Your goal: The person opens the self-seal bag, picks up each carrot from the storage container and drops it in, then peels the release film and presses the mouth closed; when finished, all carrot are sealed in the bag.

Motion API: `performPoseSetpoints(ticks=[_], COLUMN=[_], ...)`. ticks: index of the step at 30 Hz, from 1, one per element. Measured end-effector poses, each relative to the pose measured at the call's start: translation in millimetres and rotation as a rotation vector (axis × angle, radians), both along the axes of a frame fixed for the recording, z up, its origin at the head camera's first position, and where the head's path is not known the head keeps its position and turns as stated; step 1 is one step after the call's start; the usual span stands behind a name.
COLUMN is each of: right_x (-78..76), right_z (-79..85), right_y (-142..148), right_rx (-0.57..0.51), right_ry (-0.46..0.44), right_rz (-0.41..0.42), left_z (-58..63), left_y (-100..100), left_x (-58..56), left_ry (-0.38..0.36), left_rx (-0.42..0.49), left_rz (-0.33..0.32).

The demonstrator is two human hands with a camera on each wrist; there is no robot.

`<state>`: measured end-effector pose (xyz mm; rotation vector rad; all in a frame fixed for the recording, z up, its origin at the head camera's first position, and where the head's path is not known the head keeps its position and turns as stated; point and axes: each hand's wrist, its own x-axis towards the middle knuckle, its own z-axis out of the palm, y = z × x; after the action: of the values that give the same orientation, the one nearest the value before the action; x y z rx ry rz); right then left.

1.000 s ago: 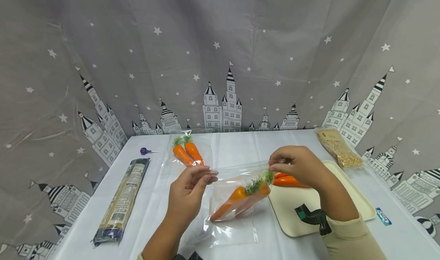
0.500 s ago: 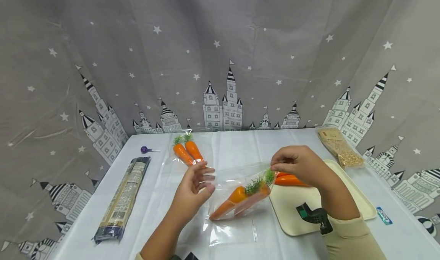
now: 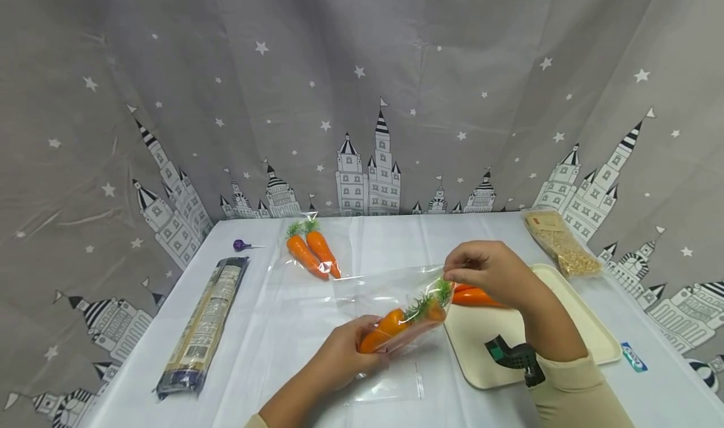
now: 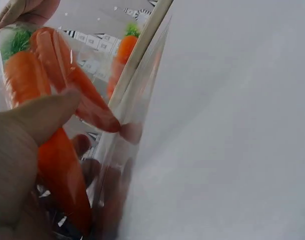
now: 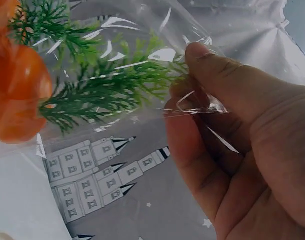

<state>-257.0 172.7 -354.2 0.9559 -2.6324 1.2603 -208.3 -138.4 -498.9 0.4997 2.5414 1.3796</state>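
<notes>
A clear plastic bag [image 3: 370,293] holding two orange carrots [image 3: 387,330] with green tops is lifted above the table. My left hand [image 3: 353,352] grips the lower part of a carrot through the plastic. In the left wrist view, its thumb lies across that carrot [image 4: 62,165], fingers behind; the second carrot [image 4: 90,97] leans beside it. My right hand [image 3: 486,274] pinches the bag's upper right corner between thumb and fingers. Up close in the right wrist view, the feathery carrot greens [image 5: 112,80] sit inside the plastic, just beside the right hand [image 5: 227,130].
Another clear bag with two carrots [image 3: 313,252] lies farther back. More carrots [image 3: 475,297] rest on a cream tray [image 3: 481,368] at right. A long dark-ended packet [image 3: 203,327] and purple lollipop [image 3: 240,245] lie left; a bag of yellow kernels [image 3: 565,246] and small blue-green packet [image 3: 634,356] lie right.
My left hand has let go of the bag's upper left edge, spread its fingers, then moved down and right to grip a carrot through the plastic. The right hand keeps its pinch.
</notes>
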Motion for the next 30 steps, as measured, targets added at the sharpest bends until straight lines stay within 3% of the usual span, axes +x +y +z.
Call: performPoseSetpoints(ticks=[5,9,12,14,17,20,25,30], right_x=[-8.8,-24.9,-33.5,-35.5,-36.2,-33.8,-27.3,-29.8], right_z=[-11.2,-33.4,-56.8,-70.6,-86.8,-95.7,-100.9,-102.3], right_y=[-0.2,-3.1,-14.1,-26.5,-45.7,-59.5,-71.3,-80.7], right_rx=[-0.109,-0.272,-0.289,-0.242,-0.187,-0.184,-0.240,-0.286], right_ry=[-0.133,-0.369,-0.525,-0.559,-0.505,-0.490,-0.557,-0.566], right_rz=[0.030,0.228,0.392,0.478,0.541,0.453,0.159,-0.009], left_z=[-1.3,1.9,5.0,7.0,7.8,7.3,9.0,15.7], left_y=[-1.1,-4.7,-5.3,-4.6,-3.5,-1.6,6.0,14.0], left_x=[1.4,-1.0,-2.3,-3.2,-5.3,-8.2,-14.1,-24.7], left_ry=[0.035,0.046,0.023,-0.018,-0.057,-0.071,-0.110,-0.152], left_rx=[0.038,0.091,0.145,0.196,0.246,0.268,0.301,0.357], left_rz=[0.074,0.137,0.167,0.175,0.188,0.226,0.345,0.449])
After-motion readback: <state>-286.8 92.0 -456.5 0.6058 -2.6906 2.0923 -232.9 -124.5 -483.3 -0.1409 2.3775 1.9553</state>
